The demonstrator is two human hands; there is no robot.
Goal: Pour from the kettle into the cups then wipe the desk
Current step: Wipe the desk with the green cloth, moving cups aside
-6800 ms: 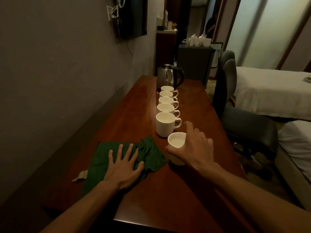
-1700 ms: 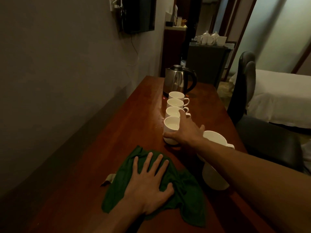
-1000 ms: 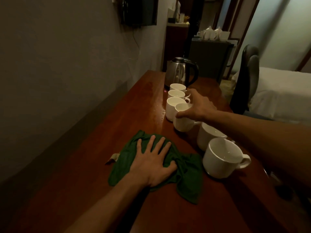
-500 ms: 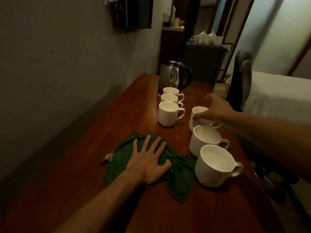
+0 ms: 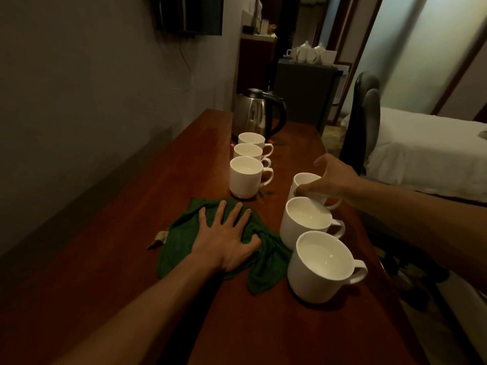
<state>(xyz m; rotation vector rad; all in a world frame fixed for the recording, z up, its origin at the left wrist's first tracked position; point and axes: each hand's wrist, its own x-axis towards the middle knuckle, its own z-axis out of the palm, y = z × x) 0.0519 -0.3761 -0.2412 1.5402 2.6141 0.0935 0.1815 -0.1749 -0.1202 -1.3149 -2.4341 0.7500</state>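
Now the cup [image 5: 303, 183] carried across a second ago is at the far end of three smooth white mugs [image 5: 322, 267] along the glossy wooden desk [image 5: 105, 285]'s right edge. The right hand [image 5: 336, 180] curls its fingers over that cup's rim, thumb lifted. The left hand [image 5: 226, 241] lies flat, fingers spread, on the crumpled green cloth [image 5: 266, 267]. Three more cups [image 5: 245, 177] line up before the rounded steel kettle [image 5: 251, 114].

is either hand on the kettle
No, the kettle stands untouched; the left hand presses the green cloth, the right hand grips a cup.
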